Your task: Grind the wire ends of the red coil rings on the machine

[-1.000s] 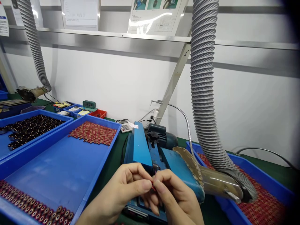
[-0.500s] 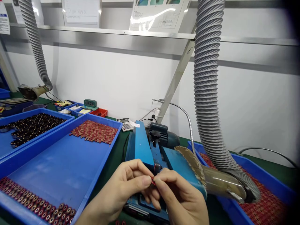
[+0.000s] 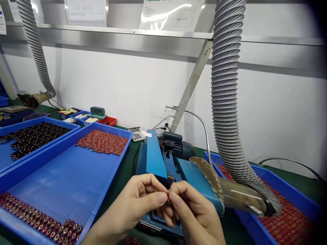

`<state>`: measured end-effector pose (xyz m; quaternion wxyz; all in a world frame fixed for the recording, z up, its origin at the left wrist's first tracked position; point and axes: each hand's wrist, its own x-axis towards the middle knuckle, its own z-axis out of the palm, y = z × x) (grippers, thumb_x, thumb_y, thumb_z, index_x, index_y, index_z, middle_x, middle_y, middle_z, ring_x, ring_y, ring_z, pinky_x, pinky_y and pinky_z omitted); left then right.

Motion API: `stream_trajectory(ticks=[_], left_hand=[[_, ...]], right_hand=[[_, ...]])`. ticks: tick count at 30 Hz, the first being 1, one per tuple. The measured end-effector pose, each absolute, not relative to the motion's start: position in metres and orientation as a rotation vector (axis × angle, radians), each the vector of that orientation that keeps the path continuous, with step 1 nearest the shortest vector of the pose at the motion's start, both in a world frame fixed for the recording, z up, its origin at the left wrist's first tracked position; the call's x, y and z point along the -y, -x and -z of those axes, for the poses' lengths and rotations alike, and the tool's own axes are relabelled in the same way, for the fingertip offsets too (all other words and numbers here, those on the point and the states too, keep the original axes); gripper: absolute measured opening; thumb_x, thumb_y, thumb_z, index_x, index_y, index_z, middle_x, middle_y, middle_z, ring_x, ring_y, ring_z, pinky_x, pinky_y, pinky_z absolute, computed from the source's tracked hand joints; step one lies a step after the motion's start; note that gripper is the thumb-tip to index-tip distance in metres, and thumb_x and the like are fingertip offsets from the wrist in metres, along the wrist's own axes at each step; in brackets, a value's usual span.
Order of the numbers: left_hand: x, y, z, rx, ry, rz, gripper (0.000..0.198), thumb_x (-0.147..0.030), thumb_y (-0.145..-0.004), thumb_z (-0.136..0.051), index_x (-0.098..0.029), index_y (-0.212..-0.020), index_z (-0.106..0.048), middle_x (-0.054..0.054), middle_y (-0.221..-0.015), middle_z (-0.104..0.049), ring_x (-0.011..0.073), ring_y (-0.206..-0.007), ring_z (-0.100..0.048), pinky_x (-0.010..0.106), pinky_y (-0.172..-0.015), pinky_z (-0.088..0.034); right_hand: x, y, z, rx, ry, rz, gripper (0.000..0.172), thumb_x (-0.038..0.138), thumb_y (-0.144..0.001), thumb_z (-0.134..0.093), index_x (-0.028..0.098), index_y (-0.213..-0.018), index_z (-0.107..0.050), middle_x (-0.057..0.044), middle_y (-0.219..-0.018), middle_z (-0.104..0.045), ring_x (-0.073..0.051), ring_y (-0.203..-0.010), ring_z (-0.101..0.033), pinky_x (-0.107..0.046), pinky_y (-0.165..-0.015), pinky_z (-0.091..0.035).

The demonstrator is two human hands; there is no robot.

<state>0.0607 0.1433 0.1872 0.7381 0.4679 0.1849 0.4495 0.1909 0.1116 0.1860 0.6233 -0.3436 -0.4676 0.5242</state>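
Between my fingertips is a small red part, mostly covered, so its full shape is hidden. My left hand pinches it between thumb and index finger. From the other side, the thumb and index finger of my right hand close on the same part. Both hands are held in front of a blue bench machine with a motor at its back. A few similar red pieces lie below my hands at the bottom edge.
At left, a blue tray carries red ring-shaped parts in rows at both ends. Another blue tray has black parts. A third tray of red parts stands right, behind a grey duct hose and its nozzle. A calculator lies behind.
My fingers have shifted slightly around the small red part, and both hands still pinch it. The camera view has tilted a little; the trays look the same.
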Motion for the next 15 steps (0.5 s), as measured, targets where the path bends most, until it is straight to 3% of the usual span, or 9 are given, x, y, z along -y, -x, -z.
stream_trajectory(ticks=[7, 15], left_hand=[[-0.143, -0.064, -0.188, -0.408, -0.964, -0.991, 0.032, -0.038, -0.074, -0.082, -0.012, -0.076, -0.063, 0.003, -0.059, -0.071, 0.0094, -0.049, -0.065, 0.018, -0.056, -0.05], [-0.144, -0.065, -0.19, -0.417, -0.939, -1.0, 0.032, -0.038, -0.073, -0.082, -0.013, -0.073, -0.062, 0.003, -0.057, -0.071, 0.0085, -0.048, -0.065, 0.015, -0.054, -0.049]], right_hand=[[-0.115, -0.185, -0.184, 0.925, 0.722, -1.29, 0.039, 0.047, -0.076, -0.082, 0.016, -0.065, -0.06, 0.004, -0.05, -0.054, -0.008, -0.044, -0.049, -0.019, -0.046, -0.03], [-0.114, -0.179, -0.187, 0.867, 0.688, -1.26, 0.036, 0.044, -0.072, -0.085, 0.016, -0.064, -0.064, 0.005, -0.049, -0.052, -0.006, -0.044, -0.048, -0.017, -0.046, -0.036]])
